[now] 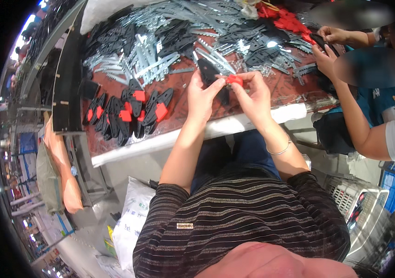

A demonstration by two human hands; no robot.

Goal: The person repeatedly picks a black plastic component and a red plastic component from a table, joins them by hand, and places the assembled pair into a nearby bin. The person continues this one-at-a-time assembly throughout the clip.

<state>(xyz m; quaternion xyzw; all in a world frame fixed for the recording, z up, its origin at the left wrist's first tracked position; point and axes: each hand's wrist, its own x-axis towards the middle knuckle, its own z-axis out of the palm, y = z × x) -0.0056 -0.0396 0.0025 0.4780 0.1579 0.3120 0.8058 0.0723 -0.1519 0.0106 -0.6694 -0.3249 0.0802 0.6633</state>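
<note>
Two hands of the wearer are working over the near side of the desk (pixel 183 112). The left hand (pixel 201 99) is holding one black plate (pixel 207 72), its fingers and thumb closing around it. The right hand (pixel 256 98) is pinching one small red piece (pixel 234 80) between thumb and fingertips, and the left thumb is reaching right up to it. The red piece is sitting in front of the black plate, between the two hands; whether it is already fastened there, I cannot tell. One bracelet (pixel 278 149) is circling the right wrist.

To the left, a cluster of black plates with red tabs (pixel 137 107) is lying on the desk, the plates overlapping; at least seven red tabs are showing, but the overlap is hiding an exact count. Beyond the hands, a heap of silver toothed strips (pixel 146 62) is spreading across the desk, far too many to count, with several piles of bare black plates (pixel 174 37) lying among them. One heap of red pieces (pixel 287 22) is resting at the far right, its number unclear.

At the right, one co-worker's two hands (pixel 327 58) are holding one black part (pixel 321 42). Below, one white sack (pixel 132 222) is standing on the floor at the left, and one white crate (pixel 345 199) at the right.
</note>
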